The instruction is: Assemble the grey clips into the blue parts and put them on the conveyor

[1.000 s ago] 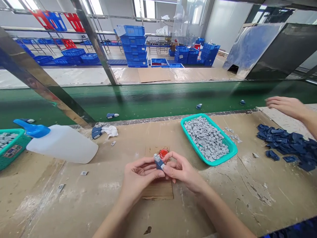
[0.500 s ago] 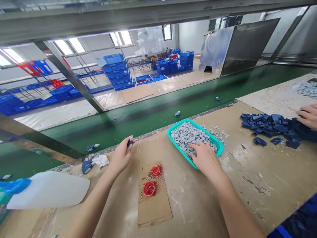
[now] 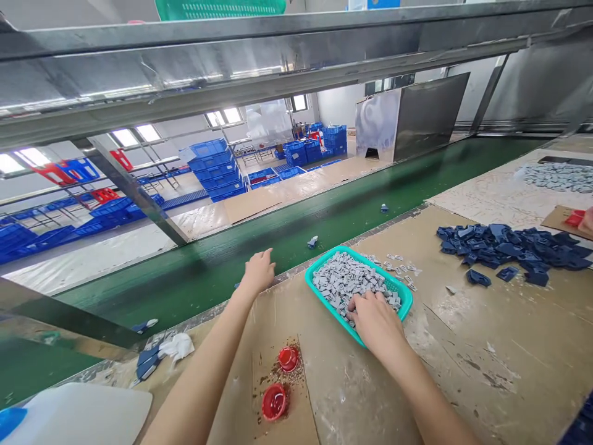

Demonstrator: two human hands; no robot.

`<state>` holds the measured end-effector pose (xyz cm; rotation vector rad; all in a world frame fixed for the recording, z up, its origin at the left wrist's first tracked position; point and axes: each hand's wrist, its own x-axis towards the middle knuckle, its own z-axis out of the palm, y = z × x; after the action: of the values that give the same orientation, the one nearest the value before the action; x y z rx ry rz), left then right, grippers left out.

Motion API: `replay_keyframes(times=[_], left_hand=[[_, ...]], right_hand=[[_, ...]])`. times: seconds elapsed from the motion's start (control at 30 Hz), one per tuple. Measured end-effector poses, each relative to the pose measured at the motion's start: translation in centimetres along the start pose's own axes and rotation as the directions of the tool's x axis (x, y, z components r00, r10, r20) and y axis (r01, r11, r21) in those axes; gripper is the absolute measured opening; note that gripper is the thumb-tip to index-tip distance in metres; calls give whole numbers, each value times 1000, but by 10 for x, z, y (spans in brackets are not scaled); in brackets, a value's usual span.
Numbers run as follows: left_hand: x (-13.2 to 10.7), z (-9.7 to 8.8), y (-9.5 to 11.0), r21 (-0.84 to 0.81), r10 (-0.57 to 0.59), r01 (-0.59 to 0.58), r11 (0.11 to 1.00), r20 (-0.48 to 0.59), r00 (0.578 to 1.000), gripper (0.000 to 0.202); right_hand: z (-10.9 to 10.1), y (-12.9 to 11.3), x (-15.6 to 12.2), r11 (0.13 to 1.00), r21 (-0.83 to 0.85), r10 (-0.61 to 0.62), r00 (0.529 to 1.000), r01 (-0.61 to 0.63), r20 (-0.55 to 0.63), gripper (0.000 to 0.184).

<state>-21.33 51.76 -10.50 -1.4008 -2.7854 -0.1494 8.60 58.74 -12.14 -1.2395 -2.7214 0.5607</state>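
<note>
the right hand (image 3: 376, 321) lies in the teal basket (image 3: 324, 304), fingers curled down into the grey pieces (image 3: 343, 281); whether it pinches one cannot be told. the left hand (image 3: 259, 272) rests at the far edge of the surface (image 3: 463, 352) beside the green belt (image 3: 278, 238), fingers together and bent, grip hidden. two red caps (image 3: 274, 402) sit on cardboard (image 3: 303, 411) nearer the person.

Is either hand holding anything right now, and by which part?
Cannot be told: the left hand lies palm-down at the belt edge; the right hand has fingertips buried among grey parts in the basket.
</note>
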Motion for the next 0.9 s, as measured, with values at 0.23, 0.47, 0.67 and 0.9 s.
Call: replay_keyframes(times=[0.23,0.47,0.67,0.9], left_hand=[[60,25,90,-116,88,-88,989,-6,996,41],[47,29,78,-357,-21,12,934,-22,1000,34],[-47,-9,45,-691,-82,-2,723,-88,993,37],[-208,-29,20,-991,-276,76,109,43,960,43]], right_hand=[[4,2,-3,996,48,-75,991,81,-112,14],[-6,7,-11,843,518,-36,976,144,-213,16],[-11,-5,-27,365,930,-124,992,49,-3,23],[0,-34,-48,297,953,-374,925,54,65,19]])
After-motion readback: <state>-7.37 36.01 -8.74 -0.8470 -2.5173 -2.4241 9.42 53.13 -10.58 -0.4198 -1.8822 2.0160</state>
